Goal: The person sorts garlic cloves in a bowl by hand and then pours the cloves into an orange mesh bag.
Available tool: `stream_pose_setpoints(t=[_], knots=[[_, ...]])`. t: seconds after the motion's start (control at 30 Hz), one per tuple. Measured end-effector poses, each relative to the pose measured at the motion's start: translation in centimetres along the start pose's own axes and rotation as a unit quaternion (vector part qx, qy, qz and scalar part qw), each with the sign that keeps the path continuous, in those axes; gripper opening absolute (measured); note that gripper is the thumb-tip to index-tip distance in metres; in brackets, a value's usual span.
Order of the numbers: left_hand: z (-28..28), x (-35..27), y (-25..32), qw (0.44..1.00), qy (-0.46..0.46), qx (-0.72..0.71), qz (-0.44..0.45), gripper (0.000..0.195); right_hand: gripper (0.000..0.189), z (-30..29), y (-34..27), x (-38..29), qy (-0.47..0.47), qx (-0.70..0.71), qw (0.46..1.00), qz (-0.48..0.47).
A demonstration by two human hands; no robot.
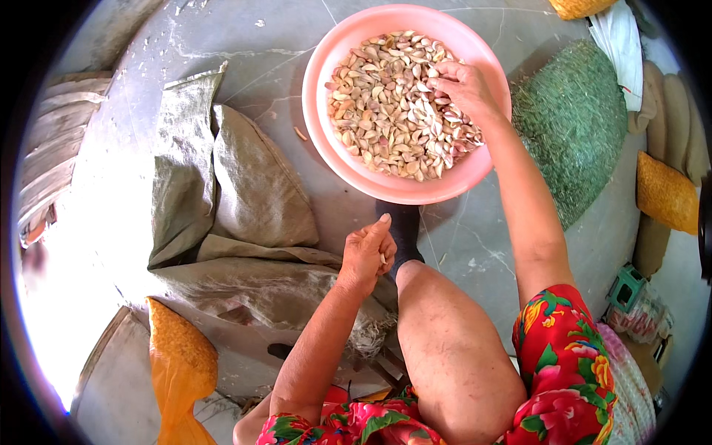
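Note:
A round pink plastic basin (406,192) stands on the floor in front of me, holding a broad layer of unpeeled garlic cloves (389,105). My right hand (466,89) reaches over its right side, with thumb and index finger closing on a clove (433,73) at the top of the layer. Below the basin, my left hand (369,251) is curled into a loose fist, thumb on top. A small pale piece, seemingly a garlic clove (382,258), shows between its fingers; the rest of the palm is hidden.
Grey-brown woven sacks (261,183) lie folded left of the basin. A bulging green mesh sack (573,128) leans close on the right. Orange bags (183,356) stand at the lower left and far right. My dark-socked foot (406,233) is just below the basin.

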State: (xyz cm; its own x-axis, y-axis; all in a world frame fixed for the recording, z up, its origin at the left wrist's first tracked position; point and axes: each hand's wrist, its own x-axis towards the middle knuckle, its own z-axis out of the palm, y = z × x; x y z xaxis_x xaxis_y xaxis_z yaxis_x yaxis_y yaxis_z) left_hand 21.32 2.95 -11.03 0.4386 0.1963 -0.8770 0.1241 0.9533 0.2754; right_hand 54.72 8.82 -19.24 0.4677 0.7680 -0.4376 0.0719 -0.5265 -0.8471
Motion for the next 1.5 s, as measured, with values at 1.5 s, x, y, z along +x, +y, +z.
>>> stream_pose_setpoints(t=[1.5], knots=[[0.4, 0.9, -5.2, 0.973, -0.013, 0.230, -0.004, 0.051, 0.011, -2.0, -0.1, -8.5, 0.053, -0.256, 0.952, -0.159]])
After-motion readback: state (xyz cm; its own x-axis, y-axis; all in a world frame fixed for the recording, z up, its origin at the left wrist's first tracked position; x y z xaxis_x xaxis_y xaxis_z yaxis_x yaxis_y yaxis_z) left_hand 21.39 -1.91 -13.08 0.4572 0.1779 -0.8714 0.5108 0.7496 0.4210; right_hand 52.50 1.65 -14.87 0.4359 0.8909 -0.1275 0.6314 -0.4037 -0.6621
